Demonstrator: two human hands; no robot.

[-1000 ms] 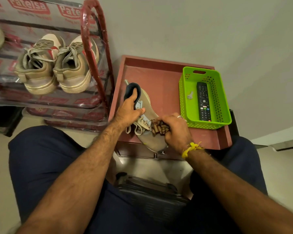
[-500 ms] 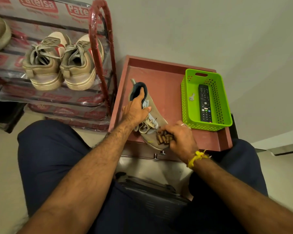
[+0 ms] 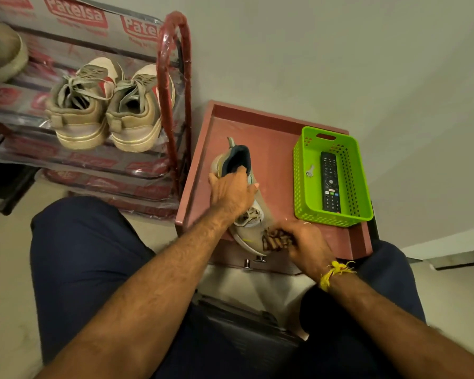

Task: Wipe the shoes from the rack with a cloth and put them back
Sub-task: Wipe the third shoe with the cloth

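Note:
A beige shoe (image 3: 245,233) with a dark blue collar lies on the reddish table (image 3: 274,138), its toe toward me. My left hand (image 3: 231,192) grips it around the collar and upper. In my right hand (image 3: 304,242) a bunched brown patterned cloth (image 3: 275,239) is held and pressed against the toe end of the shoe. A pair of beige sneakers (image 3: 104,113) stands on the shoe rack (image 3: 173,86) to the left, heels toward me.
A green plastic basket (image 3: 364,198) with a black remote (image 3: 329,181) and a small key sits at the table's right. Another pale shoe (image 3: 0,58) shows at the rack's upper left. My knees flank a dark object (image 3: 238,332) on the floor below.
My right hand has slid the cloth down from the laces toward the toe of the shoe. My left hand keeps its hold at the collar.

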